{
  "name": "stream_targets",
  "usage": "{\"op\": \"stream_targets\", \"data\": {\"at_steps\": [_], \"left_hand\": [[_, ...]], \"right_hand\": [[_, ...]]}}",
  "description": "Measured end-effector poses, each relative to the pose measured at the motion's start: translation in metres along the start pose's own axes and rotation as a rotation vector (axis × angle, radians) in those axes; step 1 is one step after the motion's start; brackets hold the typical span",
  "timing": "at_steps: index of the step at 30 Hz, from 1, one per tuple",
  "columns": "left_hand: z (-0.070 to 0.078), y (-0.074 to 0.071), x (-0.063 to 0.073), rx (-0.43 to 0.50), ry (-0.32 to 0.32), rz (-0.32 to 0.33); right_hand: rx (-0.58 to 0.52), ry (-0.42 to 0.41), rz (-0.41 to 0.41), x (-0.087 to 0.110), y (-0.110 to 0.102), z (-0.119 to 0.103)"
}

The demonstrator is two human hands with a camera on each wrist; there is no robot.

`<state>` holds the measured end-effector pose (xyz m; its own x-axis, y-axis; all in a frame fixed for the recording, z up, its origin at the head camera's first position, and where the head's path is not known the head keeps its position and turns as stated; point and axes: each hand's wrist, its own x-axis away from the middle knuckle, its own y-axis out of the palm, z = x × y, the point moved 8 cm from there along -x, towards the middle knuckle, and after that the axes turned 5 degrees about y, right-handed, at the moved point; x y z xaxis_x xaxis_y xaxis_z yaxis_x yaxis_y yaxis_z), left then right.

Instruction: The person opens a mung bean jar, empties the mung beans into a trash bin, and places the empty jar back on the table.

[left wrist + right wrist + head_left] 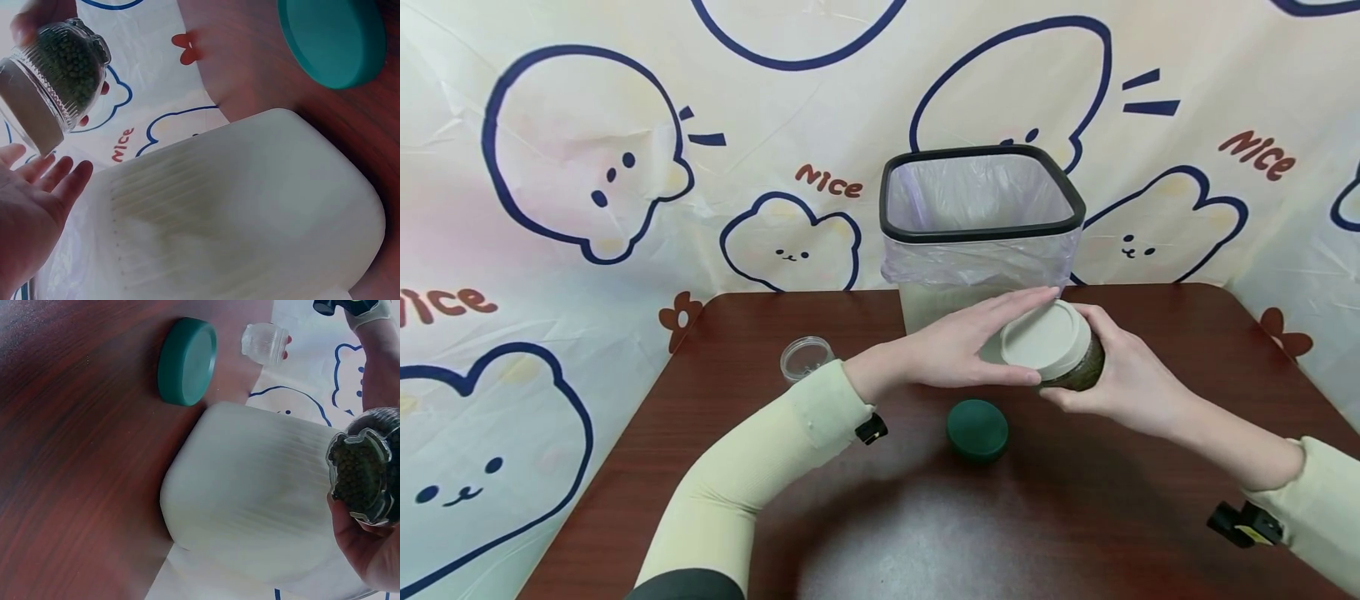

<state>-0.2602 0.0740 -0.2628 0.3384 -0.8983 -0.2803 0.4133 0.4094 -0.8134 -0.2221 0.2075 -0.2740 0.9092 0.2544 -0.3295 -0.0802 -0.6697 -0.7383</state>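
My right hand [1138, 379] grips a clear ribbed jar [1086, 371] of small green beans, tilted above the table. The jar's broad white lid [1045, 337] faces up and toward the left. Spread around that lid is my left hand [955, 342], its fingers and thumb nearly straight. In the left wrist view the left fingertips [75, 181] lie right by the lid's edge. The right wrist view shows the beans through the jar's base [359, 472], with the right thumb against its side. Below the hands, a round green lid [977, 429] lies on the table.
A tall pale bin [917, 304] with a black rim and a translucent liner stands behind the hands at the table's far edge. Left of it, a small clear open jar [805, 360] sits partly behind the left sleeve. A patterned cloth [782, 117] hangs behind the brown table [880, 517].
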Motion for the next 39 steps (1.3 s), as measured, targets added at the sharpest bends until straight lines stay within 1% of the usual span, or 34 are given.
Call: {"op": "stream_targets", "data": {"at_steps": [3, 9, 11, 20, 30, 39], "left_hand": [[0.0, 0.001, 0.0, 0.019, 0.005, 0.006], [-0.003, 0.001, 0.0, 0.021, -0.026, 0.006], [-0.004, 0.001, 0.001, 0.013, -0.028, 0.009], [-0.005, 0.0, 0.002, -0.071, -0.02, 0.014], [-0.003, 0.003, 0.004, -0.129, 0.001, 0.003], [-0.001, 0.003, 0.009, -0.2, 0.042, 0.021]], "right_hand": [[0.014, 0.0, -0.004, 0.0, 0.0, 0.0], [0.031, 0.001, -0.006, -0.001, 0.001, -0.001], [0.032, 0.004, -0.014, -0.001, 0.002, -0.001], [0.037, 0.025, -0.053, 0.0, 0.007, -0.002], [0.045, 0.008, -0.04, 0.0, 0.009, -0.001], [0.036, 0.005, -0.05, -0.002, 0.015, -0.003]]}}
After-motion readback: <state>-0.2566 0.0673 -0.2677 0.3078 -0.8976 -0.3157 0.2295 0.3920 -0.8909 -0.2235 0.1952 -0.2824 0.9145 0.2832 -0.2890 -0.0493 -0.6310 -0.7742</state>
